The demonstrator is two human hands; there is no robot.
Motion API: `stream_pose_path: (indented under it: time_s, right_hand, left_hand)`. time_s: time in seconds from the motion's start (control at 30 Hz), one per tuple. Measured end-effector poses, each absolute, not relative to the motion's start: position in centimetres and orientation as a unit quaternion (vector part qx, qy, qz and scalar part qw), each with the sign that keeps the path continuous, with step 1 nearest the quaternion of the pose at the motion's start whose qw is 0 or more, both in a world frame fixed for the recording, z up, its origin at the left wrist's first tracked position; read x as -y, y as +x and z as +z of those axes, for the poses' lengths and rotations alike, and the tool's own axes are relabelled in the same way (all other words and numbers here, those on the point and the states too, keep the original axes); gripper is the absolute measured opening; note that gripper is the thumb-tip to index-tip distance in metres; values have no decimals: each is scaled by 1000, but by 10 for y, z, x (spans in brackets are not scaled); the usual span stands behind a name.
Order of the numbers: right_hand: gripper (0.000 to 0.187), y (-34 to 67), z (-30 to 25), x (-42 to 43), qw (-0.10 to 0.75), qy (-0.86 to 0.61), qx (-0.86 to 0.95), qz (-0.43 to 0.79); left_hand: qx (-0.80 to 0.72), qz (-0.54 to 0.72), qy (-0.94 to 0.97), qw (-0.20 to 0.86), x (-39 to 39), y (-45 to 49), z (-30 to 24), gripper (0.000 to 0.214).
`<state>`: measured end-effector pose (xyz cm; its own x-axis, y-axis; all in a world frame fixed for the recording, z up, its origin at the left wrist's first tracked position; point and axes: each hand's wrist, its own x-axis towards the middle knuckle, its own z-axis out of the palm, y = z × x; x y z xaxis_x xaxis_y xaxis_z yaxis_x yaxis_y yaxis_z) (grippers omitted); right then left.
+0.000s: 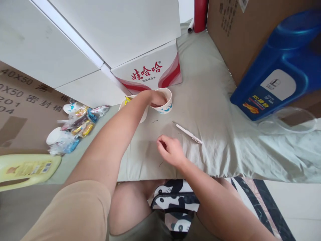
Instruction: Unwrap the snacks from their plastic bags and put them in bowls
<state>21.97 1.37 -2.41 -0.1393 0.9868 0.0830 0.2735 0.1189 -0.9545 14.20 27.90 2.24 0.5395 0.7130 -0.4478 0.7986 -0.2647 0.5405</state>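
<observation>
My left hand [158, 98] reaches down into a white paper cup [164, 109] with blue marks. Its fingers are hidden inside, so their grip and anything in them cannot be seen. Partly covered by my left forearm, a second pale cup [144, 117] stands just to the left, with a yellow wrapper [127, 100] showing at its rim. My right hand [170, 149] rests curled on the cloth nearer to me, with nothing visible in it. Beyond it to the right lies a slim white pen-like tool [188, 132], touched by neither hand.
A pale green cloth [213, 100] covers the surface. White boxes [147, 72] stand behind the cups. Wrapped packets [80, 124] and a yellow bottle [30, 169] lie on the left. A large blue jug [278, 77] and a clear lid [296, 120] are on the right.
</observation>
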Motion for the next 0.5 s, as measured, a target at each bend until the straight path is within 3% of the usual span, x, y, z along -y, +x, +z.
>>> stream_pose_path:
  time_s: [0.1,0.23,0.3,0.4,0.5]
  right_hand:
    - [18,224,-26,-15,424,-509,621,418]
    - [21,226,-24,-10,432,-518,627,389]
    - [22,228,-24,-6,427,-525,635,373]
    - [23,230,-27,1,409,-544,644,349]
    - [23,229,-31,9,386,-569,655,313]
  left_hand:
    - [-448,-24,790,419,-282,151,20,24]
    - [-527,56,771,354,-276,159,45,24]
    - [-542,104,789,270,-265,142,65,29]
    - [-513,191,816,187,-228,76,88,23]
    - [-556,264,770,168,-173,-27,87,19]
